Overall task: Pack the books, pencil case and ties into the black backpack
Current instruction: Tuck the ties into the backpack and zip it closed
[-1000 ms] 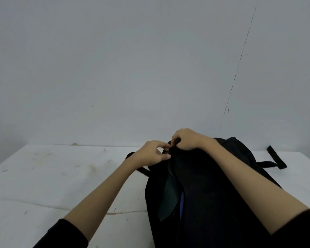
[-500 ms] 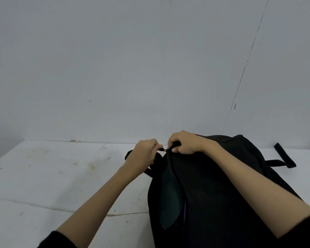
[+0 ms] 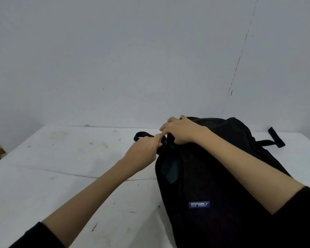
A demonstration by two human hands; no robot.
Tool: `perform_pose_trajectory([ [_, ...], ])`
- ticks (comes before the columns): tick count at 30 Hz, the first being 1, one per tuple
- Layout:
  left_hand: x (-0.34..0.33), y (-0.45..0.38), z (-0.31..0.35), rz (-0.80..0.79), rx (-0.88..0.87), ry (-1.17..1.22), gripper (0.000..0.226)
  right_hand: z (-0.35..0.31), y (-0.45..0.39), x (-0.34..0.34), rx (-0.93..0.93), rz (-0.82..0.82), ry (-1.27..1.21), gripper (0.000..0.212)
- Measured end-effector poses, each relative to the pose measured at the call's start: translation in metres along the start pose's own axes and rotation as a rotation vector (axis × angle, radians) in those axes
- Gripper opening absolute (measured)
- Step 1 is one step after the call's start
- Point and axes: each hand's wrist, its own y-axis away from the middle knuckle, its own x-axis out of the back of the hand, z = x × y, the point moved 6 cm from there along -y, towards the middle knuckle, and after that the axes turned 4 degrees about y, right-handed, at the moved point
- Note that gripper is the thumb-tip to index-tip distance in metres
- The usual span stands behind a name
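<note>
Both hands have slid leftward along the soft, floppy backpack: left hand pinching the zipper pull, right hand bunching cloth beside it.

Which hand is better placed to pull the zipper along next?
Left. The left hand is pinched at the zipper pull on the backpack, while the right hand grips the fabric beside it, bracing.
</note>
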Motion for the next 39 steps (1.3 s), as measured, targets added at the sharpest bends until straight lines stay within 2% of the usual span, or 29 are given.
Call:
perform_pose_trajectory([
  [4,-0.007,0.011,0.020,-0.032,-0.024,-0.012,0.021,-0.008,0.018,-0.002,-0.063,0.061,0.178,0.031],
  [9,0.008,0.041,0.028,-0.032,-0.073,-0.005,0.026,0.006,0.030,0.000,-0.246,0.169,0.024,0.035],
  [11,0.012,0.051,0.024,-0.019,-0.040,0.058,0.025,-0.006,0.036,0.000,-0.181,0.134,-0.142,0.040],
  [13,0.010,0.058,0.028,-0.012,-0.012,0.060,0.024,-0.022,0.049,-0.003,-0.073,0.026,-0.264,0.043],
  [15,0.006,0.063,0.037,-0.013,-0.003,0.057,0.024,-0.031,0.062,-0.005,-0.028,0.005,-0.189,0.033],
  [18,0.003,0.078,0.055,-0.029,-0.041,0.066,0.023,-0.025,0.078,-0.007,-0.119,0.143,-0.057,0.025],
  [22,0.009,0.112,0.069,-0.068,-0.119,0.017,0.021,-0.018,0.086,-0.007,-0.239,0.241,-0.090,0.030],
  [25,0.012,0.129,0.075,-0.083,-0.098,-0.037,0.022,-0.023,0.092,-0.008,-0.259,0.274,-0.090,0.032],
  [27,0.012,0.136,0.084,-0.073,-0.065,-0.077,0.023,-0.025,0.101,-0.007,-0.251,0.244,-0.160,0.034],
  [29,0.011,0.140,0.091,-0.047,-0.026,-0.124,0.024,-0.032,0.110,-0.008,-0.162,0.138,-0.258,0.044],
  [30,0.009,0.141,0.093,-0.032,-0.004,-0.134,0.024,-0.040,0.116,-0.008,-0.095,0.072,-0.255,0.047],
  [32,0.004,0.146,0.095,-0.009,0.027,-0.123,0.023,-0.057,0.128,-0.011,0.012,0.019,-0.174,0.041],
  [35,-0.002,0.159,0.102,0.000,0.017,-0.113,0.017,-0.066,0.140,-0.014,-0.029,0.151,-0.079,0.025],
  [39,0.007,0.173,0.106,0.035,-0.003,-0.177,0.016,-0.069,0.149,-0.005,-0.131,0.290,-0.110,0.024],
])
